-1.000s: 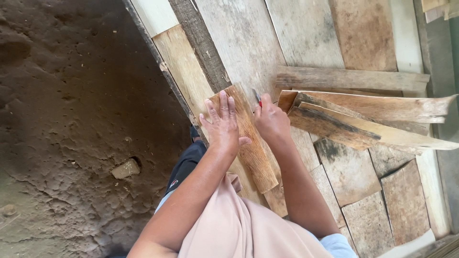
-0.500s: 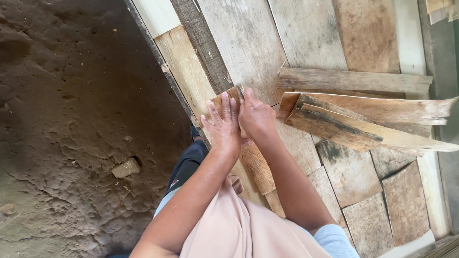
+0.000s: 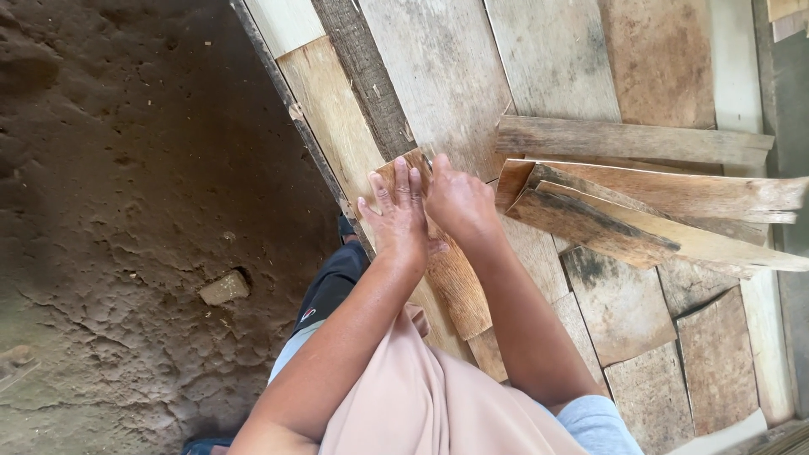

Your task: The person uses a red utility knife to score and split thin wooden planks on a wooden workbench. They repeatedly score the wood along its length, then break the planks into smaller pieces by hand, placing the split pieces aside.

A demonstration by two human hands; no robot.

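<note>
My left hand [image 3: 396,217] lies flat, fingers apart, on the upper end of a short brown wooden piece [image 3: 459,291] that slants across the plank platform [image 3: 447,76]. My right hand [image 3: 457,200] is right beside it, touching it, fingers curled at the piece's top end. A small thin dark thing [image 3: 430,162] pokes out at its fingertips; what it is cannot be made out. My forearms cover the middle of the piece.
A loose stack of rough wooden slabs [image 3: 640,206] lies just right of my hands. Dark bare earth [image 3: 126,211] with a small stone [image 3: 223,288] drops off to the left of the platform edge. Square board pieces [image 3: 716,362] lie lower right.
My right hand has slid left from near the slab stack until it meets my left hand. The left hand and the wooden piece have stayed in place.
</note>
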